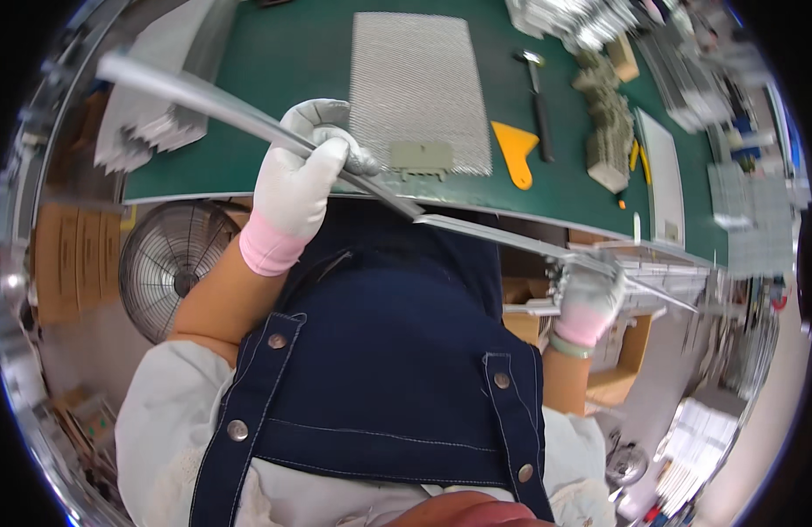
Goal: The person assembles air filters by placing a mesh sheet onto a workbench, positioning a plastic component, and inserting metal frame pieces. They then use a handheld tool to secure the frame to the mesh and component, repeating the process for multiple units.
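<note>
My left hand (294, 189), in a white glove with a pink cuff, is closed around a long silver metal strip (204, 98) that slants down to the right. In a like glove, my right hand (590, 303) is closed around another thin metal strip (489, 233), lower and to the right. The ends of the two strips come close together in front of my apron, by the table's edge; whether they touch I cannot tell. Just beyond my left hand, a silver mesh panel (415, 79) lies on the green table, with a small grey-green block (422, 158) on its near edge.
On the green table (287, 53) lie a yellow scraper (515, 156), a hammer (538, 105) and a stack of grey-green pieces (606, 132). Folded metal sheets (165, 97) stand at the left. A fan (182, 272) is below the table's left edge. Cartons (621, 360) stand lower right.
</note>
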Demonstrator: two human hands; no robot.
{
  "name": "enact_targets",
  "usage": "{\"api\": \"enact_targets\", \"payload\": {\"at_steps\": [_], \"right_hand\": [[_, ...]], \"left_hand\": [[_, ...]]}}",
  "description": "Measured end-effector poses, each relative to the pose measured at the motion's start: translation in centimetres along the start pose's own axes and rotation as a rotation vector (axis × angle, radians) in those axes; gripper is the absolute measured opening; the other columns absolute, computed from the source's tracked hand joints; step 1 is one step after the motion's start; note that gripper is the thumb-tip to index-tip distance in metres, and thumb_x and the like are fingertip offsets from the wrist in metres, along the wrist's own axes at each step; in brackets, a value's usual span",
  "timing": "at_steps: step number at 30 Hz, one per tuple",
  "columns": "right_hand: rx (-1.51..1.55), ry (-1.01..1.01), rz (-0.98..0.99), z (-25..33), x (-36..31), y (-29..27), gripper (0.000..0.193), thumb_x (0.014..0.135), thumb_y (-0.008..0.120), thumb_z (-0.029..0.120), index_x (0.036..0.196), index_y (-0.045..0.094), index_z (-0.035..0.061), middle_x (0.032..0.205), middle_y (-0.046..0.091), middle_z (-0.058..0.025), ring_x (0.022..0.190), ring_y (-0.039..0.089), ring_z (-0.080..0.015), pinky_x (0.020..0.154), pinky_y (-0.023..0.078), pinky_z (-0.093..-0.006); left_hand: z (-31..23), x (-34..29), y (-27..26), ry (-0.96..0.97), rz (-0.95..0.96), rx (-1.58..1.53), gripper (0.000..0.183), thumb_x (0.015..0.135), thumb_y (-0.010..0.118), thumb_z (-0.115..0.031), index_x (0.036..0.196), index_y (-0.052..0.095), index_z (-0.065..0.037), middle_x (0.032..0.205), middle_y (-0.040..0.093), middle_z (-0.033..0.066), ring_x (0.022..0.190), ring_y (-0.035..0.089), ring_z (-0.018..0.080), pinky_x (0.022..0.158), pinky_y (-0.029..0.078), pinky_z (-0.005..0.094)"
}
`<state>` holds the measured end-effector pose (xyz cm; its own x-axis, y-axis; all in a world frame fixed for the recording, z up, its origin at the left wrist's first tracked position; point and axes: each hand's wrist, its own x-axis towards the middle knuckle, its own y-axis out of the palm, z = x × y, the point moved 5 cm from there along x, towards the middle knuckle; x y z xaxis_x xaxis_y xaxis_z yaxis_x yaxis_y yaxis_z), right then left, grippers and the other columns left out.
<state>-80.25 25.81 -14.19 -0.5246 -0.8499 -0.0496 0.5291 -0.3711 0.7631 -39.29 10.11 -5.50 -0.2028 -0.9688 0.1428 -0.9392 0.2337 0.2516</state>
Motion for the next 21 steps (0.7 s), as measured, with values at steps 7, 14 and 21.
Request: {"api": "enact_targets", "payload": {"at_steps": [7,14,21], "right_hand": [[-1.102,-0.517,0.578,-4.5,-5.2,17.8,0.054,0.088,0.056,0.004,0.139,0.039,-0.0036,0.126,0.054,-0.023,0.111,0.057,-0.0334,0.103,0.043,-0.0448],[-1.756,-0.641,0.554,-13.7,4.5,16.2,0.054,0.079,0.052,0.001,0.132,0.049,-0.0017,0.126,0.053,-0.026,0.122,0.047,-0.0421,0.105,0.038,-0.0473],[-1.354,-0.065,0.35,-14.5,3.2,12.5,0.042,0.09,0.054,0.004,0.131,0.049,-0.0035,0.112,0.06,-0.0167,0.09,0.063,-0.024,0.075,0.05,-0.0316]], "left_hand": [[0.0,-2.1,-2.5,-0.304,-0.084,0.439,0.043,0.086,0.042,0.0,0.129,0.043,0.004,0.075,0.055,0.0051,0.059,0.055,0.0125,0.06,0.051,0.0272],[5.8,4.3,-4.8,-0.051,-0.25,0.882,0.057,0.086,0.063,-0.015,0.134,0.041,0.004,0.107,0.065,0.0153,0.098,0.064,0.0235,0.084,0.052,0.0358],[5.9,1.4,-8.2,-0.295,-0.214,0.855,0.042,0.087,0.061,-0.019,0.12,0.053,0.006,0.086,0.068,0.0161,0.076,0.068,0.0263,0.073,0.053,0.035]]}}
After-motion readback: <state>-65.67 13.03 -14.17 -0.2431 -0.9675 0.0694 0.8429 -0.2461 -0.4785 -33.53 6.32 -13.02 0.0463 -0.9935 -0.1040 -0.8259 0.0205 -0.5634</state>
